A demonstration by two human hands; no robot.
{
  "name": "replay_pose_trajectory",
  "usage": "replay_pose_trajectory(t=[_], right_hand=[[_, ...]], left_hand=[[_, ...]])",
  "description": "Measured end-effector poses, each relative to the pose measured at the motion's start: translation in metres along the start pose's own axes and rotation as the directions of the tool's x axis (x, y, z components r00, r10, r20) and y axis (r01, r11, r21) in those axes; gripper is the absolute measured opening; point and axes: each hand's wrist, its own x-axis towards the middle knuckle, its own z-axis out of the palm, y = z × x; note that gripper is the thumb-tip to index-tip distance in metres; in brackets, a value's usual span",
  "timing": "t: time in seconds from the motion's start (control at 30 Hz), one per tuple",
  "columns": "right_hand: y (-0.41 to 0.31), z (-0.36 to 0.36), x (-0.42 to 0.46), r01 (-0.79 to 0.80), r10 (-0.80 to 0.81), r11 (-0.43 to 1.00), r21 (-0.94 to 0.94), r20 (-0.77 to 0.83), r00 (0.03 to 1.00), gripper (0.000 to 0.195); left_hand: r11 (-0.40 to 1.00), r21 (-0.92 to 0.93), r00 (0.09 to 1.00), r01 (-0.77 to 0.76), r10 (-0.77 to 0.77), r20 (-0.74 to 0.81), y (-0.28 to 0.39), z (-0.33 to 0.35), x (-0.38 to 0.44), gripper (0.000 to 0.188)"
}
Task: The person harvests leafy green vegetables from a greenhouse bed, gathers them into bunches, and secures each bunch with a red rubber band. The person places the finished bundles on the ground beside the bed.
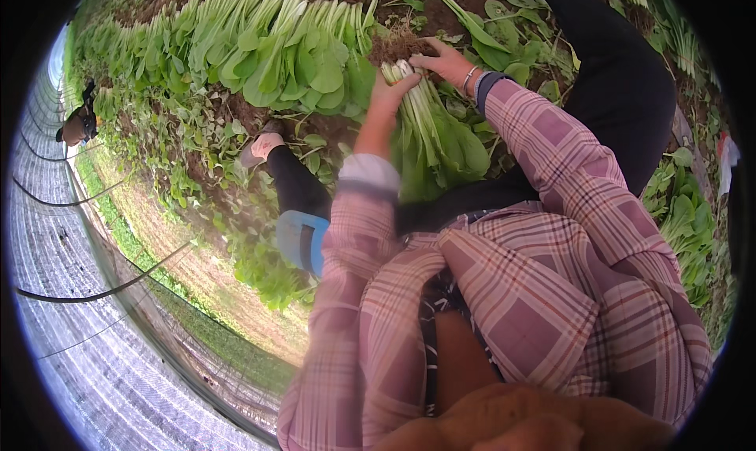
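A bunch of leafy greens [434,132] with pale stems lies in front of me, its leaves spreading down toward my lap. My left hand [390,94] is wrapped around the stems near their cut or root end, thumb across the top. At that same end, my right hand [443,63] grips the stems with its thumb, its fingers reaching past them. A bit of orange shows at the stems by my left hand; what it is I cannot tell. Brown roots [394,45] lie just beyond the stem ends. Both wrists come out of plaid sleeves.
A long row of laid-out greens [283,43] stretches to the left. Loose leaves [502,32] lie on soil at upper right. My legs frame the work, with a blue object [301,241] beside my left thigh. Another person [80,123] is far left, near netting [77,274].
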Motion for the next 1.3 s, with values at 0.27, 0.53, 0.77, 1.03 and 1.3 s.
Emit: replay_pose_trajectory(t=[0.27, 0.53, 0.77, 1.03, 1.3], right_hand=[[0.028, -0.014, 0.014, -0.156, 0.128, 0.972, -0.177, -0.159, 0.979, 0.083], [0.018, -0.011, 0.013, -0.178, 0.138, 0.956, -0.233, -0.176, 0.975, 0.088], [0.004, -0.014, 0.015, -0.193, 0.095, 0.896, -0.399, -0.252, 0.963, 0.071], [-0.004, -0.011, -0.008, -0.186, 0.245, 0.868, 0.46, -0.071, 0.967, 0.078], [-0.021, 0.011, -0.026, -0.026, 0.017, 0.999, 0.035, 0.223, 0.975, 0.093]], left_hand=[[0.908, -0.154, 0.921, 0.39, -0.387, 0.053, -0.034, 0.003, 0.023, 0.041], [0.942, -0.106, 0.948, 0.317, -0.319, 0.005, -0.033, 0.009, 0.02, 0.045], [0.988, 0.009, 0.988, 0.154, -0.154, -0.029, -0.027, 0.024, 0.017, 0.055], [0.993, 0.116, 0.995, -0.029, 0.04, -0.095, -0.019, 0.02, 0.008, 0.051], [0.969, -0.246, 0.999, -0.036, 0.035, -0.008, 0.009, 0.009, -0.007, 0.05]])
